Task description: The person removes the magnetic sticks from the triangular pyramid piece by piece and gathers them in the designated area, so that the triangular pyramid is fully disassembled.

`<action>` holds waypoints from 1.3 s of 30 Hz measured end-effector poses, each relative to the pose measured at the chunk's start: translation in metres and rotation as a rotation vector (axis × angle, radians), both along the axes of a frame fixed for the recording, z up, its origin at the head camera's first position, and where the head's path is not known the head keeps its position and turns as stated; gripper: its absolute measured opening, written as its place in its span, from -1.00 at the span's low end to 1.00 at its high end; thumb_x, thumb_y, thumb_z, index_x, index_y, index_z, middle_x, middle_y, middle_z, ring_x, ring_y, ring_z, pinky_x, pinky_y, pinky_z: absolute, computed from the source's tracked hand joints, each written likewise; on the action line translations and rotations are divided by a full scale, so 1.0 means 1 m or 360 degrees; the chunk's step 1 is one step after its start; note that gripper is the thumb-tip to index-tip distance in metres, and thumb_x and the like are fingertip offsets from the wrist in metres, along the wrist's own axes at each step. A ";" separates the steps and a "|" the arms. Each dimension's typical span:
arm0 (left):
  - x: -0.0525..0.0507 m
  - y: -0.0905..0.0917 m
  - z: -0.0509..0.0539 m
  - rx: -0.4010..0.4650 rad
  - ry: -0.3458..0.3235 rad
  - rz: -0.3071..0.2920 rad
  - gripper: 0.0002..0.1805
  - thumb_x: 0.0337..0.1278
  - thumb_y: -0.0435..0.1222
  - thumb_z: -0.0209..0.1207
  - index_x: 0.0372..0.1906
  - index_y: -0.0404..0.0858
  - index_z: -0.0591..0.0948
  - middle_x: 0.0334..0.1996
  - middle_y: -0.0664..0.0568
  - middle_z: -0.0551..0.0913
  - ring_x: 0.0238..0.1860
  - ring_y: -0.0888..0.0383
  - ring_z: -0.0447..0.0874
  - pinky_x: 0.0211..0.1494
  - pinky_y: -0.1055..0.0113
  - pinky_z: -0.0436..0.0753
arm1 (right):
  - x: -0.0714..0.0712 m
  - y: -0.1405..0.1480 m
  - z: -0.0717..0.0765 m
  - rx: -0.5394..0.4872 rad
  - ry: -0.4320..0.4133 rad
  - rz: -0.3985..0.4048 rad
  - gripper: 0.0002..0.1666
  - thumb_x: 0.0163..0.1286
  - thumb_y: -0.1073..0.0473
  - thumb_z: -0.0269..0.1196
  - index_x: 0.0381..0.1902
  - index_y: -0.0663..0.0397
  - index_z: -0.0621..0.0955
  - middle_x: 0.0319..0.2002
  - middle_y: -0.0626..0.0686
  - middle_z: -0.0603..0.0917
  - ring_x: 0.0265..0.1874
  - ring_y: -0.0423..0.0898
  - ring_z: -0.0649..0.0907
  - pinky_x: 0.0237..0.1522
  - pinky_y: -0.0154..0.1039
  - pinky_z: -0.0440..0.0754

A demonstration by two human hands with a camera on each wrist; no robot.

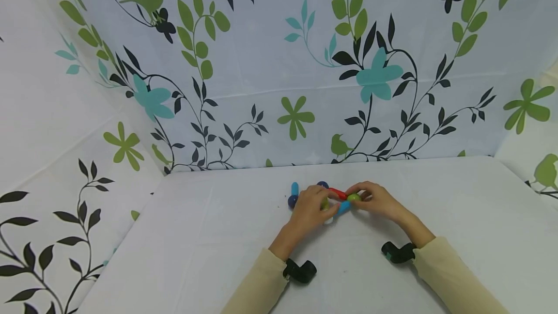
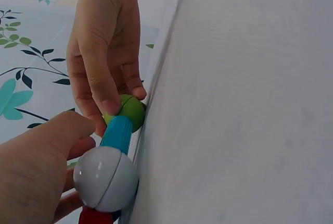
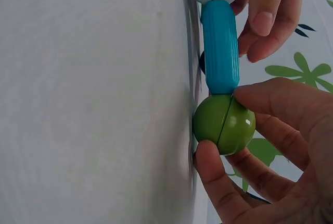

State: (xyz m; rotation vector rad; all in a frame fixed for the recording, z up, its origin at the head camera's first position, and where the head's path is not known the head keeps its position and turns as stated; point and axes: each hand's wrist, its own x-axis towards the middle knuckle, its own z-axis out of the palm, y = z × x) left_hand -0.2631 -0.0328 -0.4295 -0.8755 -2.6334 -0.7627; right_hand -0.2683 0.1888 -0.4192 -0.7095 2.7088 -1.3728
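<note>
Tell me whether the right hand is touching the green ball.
Touching: the right wrist view shows the right hand holding the green ball, fingers on its surface.

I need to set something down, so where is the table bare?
Bare table: left of the left sleeve, right of the right sleeve, and between the black wrist pieces. Crowded: around the left hand and right hand, with rods and balls.

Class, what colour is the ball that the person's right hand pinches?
The ball is green; it shows best in the right wrist view.
</note>
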 end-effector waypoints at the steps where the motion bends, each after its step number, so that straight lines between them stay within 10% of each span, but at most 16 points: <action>1: 0.000 0.000 -0.001 -0.0012 0.0000 -0.0018 -0.74 0.24 -0.11 0.25 -0.07 -0.14 0.69 -0.09 0.05 0.67 0.11 0.09 0.52 0.19 0.14 0.47 | 0.000 -0.001 0.000 -0.0004 0.0011 0.0021 -0.70 0.30 0.28 0.29 -0.03 0.30 0.63 0.01 0.30 0.60 -0.18 0.06 0.61 -0.12 -0.08 0.61; 11: -0.001 0.000 -0.005 -0.0199 0.0017 0.0002 -0.70 0.15 -0.06 0.32 -0.10 -0.14 0.74 -0.34 0.16 0.72 0.19 0.07 0.47 0.19 0.16 0.48 | -0.002 -0.006 -0.010 -0.0009 0.0069 0.0047 -0.67 0.15 0.38 0.37 -0.09 0.28 0.64 -0.10 0.23 0.65 -0.24 0.01 0.62 -0.21 -0.38 0.61; 39: -0.001 -0.003 -0.007 -0.0095 -0.0086 -0.0050 -0.80 0.20 -0.07 0.26 -0.17 -0.04 0.74 -0.29 0.23 0.71 0.16 0.12 0.45 0.18 0.19 0.42 | -0.001 -0.005 -0.010 -0.0037 0.0067 0.0001 -0.73 0.27 0.24 0.34 -0.09 0.24 0.65 -0.12 0.18 0.67 -0.25 -0.02 0.61 -0.22 -0.22 0.59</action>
